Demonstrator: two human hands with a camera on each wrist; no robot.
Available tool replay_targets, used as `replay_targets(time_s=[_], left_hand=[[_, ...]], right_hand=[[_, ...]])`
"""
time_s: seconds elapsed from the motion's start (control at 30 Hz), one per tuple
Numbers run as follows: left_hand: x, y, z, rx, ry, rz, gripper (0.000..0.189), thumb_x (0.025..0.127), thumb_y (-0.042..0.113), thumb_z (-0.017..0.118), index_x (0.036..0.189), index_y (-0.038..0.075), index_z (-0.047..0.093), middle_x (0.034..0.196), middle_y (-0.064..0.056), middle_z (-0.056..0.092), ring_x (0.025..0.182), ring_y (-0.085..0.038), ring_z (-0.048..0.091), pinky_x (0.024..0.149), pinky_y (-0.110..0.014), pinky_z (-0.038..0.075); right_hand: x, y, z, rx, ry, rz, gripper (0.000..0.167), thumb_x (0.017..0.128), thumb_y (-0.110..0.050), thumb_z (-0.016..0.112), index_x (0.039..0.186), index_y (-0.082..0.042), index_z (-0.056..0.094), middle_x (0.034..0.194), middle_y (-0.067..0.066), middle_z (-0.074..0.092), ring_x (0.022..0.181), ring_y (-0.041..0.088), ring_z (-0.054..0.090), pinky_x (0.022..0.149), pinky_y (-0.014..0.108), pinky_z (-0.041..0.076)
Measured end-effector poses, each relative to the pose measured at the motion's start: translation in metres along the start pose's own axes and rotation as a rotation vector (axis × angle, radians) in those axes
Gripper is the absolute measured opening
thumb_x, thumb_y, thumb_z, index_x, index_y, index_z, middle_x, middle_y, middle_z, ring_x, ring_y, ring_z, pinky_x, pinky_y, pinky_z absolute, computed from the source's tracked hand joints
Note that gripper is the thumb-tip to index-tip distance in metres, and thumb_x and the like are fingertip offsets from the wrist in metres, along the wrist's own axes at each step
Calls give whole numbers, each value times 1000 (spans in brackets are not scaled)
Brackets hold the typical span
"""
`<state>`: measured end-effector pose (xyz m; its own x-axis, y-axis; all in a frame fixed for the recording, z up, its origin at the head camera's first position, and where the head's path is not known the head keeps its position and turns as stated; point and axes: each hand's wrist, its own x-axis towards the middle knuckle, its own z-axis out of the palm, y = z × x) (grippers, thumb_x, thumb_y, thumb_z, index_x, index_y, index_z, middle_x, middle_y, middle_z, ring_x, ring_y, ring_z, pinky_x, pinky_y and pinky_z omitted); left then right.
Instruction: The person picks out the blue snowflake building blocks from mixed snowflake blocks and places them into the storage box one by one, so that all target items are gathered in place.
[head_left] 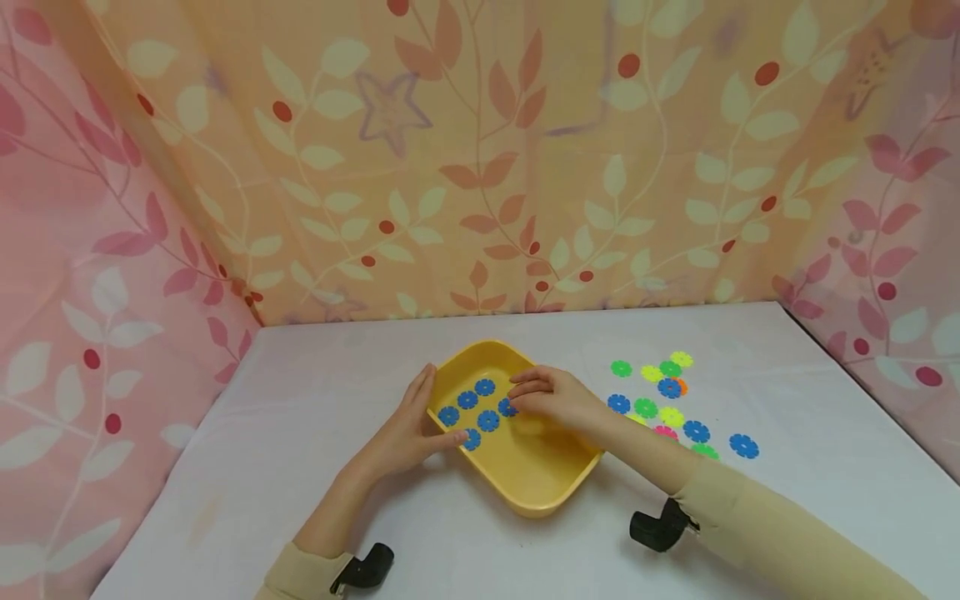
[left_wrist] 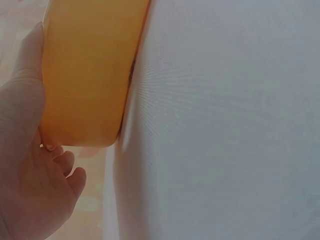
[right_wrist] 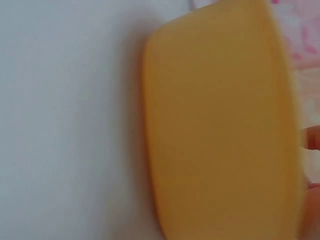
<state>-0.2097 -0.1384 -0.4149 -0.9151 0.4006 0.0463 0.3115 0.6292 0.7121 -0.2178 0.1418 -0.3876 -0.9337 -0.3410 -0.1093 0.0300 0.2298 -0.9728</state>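
A yellow plastic basin [head_left: 536, 475] stands on the white tabletop, turned at an angle. My left hand [head_left: 408, 429] grips its left side, the thumb over the rim and the fingers along the outside. Inside lie several blue notched interlocking discs [head_left: 488, 420], set in two rows. Reaching over the basin's right rim, my right hand [head_left: 558, 400] has its fingertips at a blue disc [head_left: 507, 408] that they partly cover. Whether they pinch it is hidden. In the left wrist view the left hand [left_wrist: 30, 135] lies against the basin wall [left_wrist: 90, 75]; in the right wrist view the wall [right_wrist: 220, 125] hides most of the right hand.
Right of the basin, loose discs lie scattered: blue [head_left: 744, 446], green [head_left: 621, 368], yellow [head_left: 681, 359], pink [head_left: 664, 433] and orange [head_left: 682, 387], some overlapping. Patterned cloth [head_left: 480, 167] hangs behind the table and at both sides.
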Motion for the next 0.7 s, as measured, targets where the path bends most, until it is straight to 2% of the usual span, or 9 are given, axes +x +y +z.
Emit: replay_targets(time_s=[0.1,0.17,0.23,0.33,0.43,0.5,0.57,0.7], left_hand=[[0,-1,1,5,-1,-1,117,78,59,74,158,12,2,164,-2,-2,148,-24,6,116,-49,17],[0,-1,1,12,5,0,117,78,59,74,158,13,2,163,-1,-2,148,-25,7,115,-50,17],[0,-2,1,15,12,5,117,78,60,73,158,13,3,164,-2,-2,148,-26,7,115,-51,17],[1,-3,1,14,14,10,117,78,60,73,158,12,3,164,-3,-1,148,-26,7,115,-52,18],[1,-4,1,13,15,10,117,78,60,74,158,11,3,164,-5,0,148,-27,7,115,-52,18],[1,-4,1,10,11,8,117,78,59,74,158,11,3,164,-4,-1,148,-26,7,115,-52,18],[0,-3,1,4,4,2,117,77,59,74,158,12,3,164,-3,-2,148,-26,6,115,-51,17],[0,-1,0,-7,-3,-10,117,77,59,75,158,15,2,163,1,-3,148,-25,6,115,-51,17]], right_hand=[[-15,-11,-21,84,40,-55,43,94,-16,66,130,5,53,121,22,63,109,33,62,91,38,52],[-24,-16,-40,90,80,-75,42,95,-18,66,129,3,55,124,22,60,109,32,62,91,42,51],[-32,-15,-62,46,128,-71,42,95,-22,66,128,2,56,125,20,60,107,29,62,91,43,51],[-43,1,-95,-87,178,-45,47,96,-29,64,130,2,55,129,20,57,110,29,60,91,44,51],[-52,24,-125,-222,247,10,50,96,-33,63,130,2,54,128,20,57,111,33,59,87,37,54],[-59,38,-143,-275,277,46,49,97,-33,61,131,2,54,128,21,57,107,30,60,84,32,55],[-64,47,-157,-310,298,81,49,98,-31,60,132,2,53,128,22,56,104,28,61,81,27,55],[-73,56,-175,-409,284,100,48,97,-27,61,132,5,52,124,25,57,101,30,60,78,23,54]])
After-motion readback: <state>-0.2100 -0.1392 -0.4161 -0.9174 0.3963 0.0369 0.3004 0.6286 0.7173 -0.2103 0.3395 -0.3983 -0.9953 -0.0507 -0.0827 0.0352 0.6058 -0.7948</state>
